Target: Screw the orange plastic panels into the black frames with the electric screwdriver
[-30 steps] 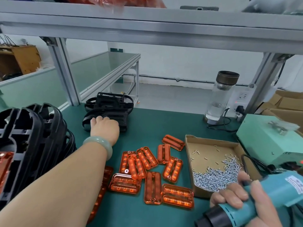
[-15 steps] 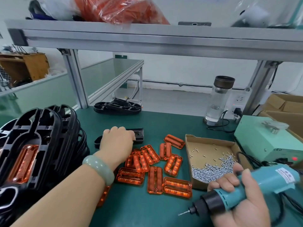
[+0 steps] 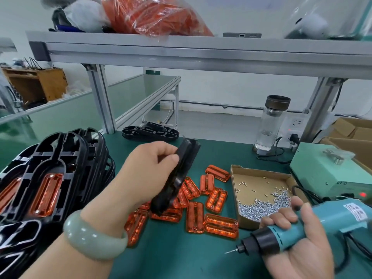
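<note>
My left hand [image 3: 149,170] grips a black frame [image 3: 177,176] and holds it tilted on edge in the air above the loose orange panels [image 3: 201,206], which lie scattered on the green mat. At the lower right, my right hand [image 3: 293,238] holds the teal electric screwdriver [image 3: 298,230], its bit pointing left just over the mat. Another black frame [image 3: 151,133] lies flat at the back of the bench. Several black frames with orange panels fitted [image 3: 50,178] stand stacked on edge at the left.
An open cardboard tray of small screws [image 3: 261,196] sits right of the panels. Behind it stand a glass bottle [image 3: 269,125] and a mint-green power box [image 3: 330,172] with cables. An aluminium shelf [image 3: 201,51] runs overhead on posts.
My left hand has lifted a black frame off the mat and tilted it up over the panels. The screwdriver has come further into view, bit pointing left.
</note>
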Tool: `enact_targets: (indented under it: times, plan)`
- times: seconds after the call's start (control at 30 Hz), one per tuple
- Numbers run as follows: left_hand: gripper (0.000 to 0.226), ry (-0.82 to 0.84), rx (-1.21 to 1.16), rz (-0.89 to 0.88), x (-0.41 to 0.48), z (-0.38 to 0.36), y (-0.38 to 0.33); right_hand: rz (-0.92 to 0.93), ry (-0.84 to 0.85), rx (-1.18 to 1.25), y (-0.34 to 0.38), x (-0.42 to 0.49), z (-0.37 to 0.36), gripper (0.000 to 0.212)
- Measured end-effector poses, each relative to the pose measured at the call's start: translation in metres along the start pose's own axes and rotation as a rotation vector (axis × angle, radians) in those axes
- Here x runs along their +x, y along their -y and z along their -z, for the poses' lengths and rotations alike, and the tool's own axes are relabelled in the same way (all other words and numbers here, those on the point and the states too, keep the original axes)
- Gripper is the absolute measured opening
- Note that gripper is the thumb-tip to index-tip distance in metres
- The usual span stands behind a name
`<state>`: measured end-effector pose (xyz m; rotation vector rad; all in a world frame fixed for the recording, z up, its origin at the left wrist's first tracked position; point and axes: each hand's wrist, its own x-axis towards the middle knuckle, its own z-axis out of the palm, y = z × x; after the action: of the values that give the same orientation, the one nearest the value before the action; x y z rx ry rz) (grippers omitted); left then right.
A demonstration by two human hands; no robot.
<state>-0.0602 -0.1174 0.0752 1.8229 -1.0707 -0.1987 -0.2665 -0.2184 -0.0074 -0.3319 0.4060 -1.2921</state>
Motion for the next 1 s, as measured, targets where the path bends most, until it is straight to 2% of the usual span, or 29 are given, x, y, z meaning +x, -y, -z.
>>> enact_targets:
  times: [0.13, 0.23, 0.3, 0.4, 0.5, 0.63, 0.73, 0.8, 0.87, 0.93, 1.0]
  plan:
    - [0.024, 0.102, -0.677, 0.188, -0.022, 0.008, -0.001, 0.012, 0.026, 0.009, 0.007, 0.002, 0.0, 0.018]
    - [0.015, 0.092, -0.954, 0.337, -0.037, 0.003, 0.013, 0.038, 0.04, 0.014, 0.011, 0.003, 0.001, 0.015]
    - [0.021, 0.074, -1.02, 0.403, -0.051, -0.004, 0.025, 0.034, 0.068, 0.025, 0.014, 0.002, 0.0, 0.022]
    - [0.027, 0.085, -1.068, 0.456, -0.074, -0.012, 0.04, 0.026, 0.084, 0.049, 0.019, 0.001, -0.004, 0.042]
    - [0.029, 0.096, -1.117, 0.481, -0.094, -0.018, 0.049, 0.039, 0.094, 0.056, 0.021, 0.0, -0.004, 0.044]
    - [0.014, 0.008, -1.11, 0.497, -0.113, -0.025, 0.051, 0.055, 0.086, 0.069, 0.024, 0.0, -0.003, 0.043]
    - [0.002, -0.025, -0.933, 0.559, -0.124, -0.023, 0.054, 0.065, 0.072, 0.076, 0.024, 0.0, -0.002, 0.038]
    - [0.013, 0.06, -0.6, 0.575, -0.131, -0.015, 0.059, 0.084, 0.061, 0.073, 0.023, 0.001, 0.0, 0.026]
    - [0.019, 0.211, -0.198, 0.526, -0.135, -0.003, 0.061, 0.102, 0.046, 0.072, 0.022, 0.002, 0.002, 0.014]
    - [0.02, 0.335, 0.087, 0.449, -0.137, 0.01, 0.059, 0.106, 0.036, 0.076, 0.021, 0.002, 0.003, 0.012]
    - [0.026, 0.387, 0.308, 0.368, -0.138, 0.017, 0.055, 0.107, 0.035, 0.066, 0.02, 0.003, 0.004, 0.012]
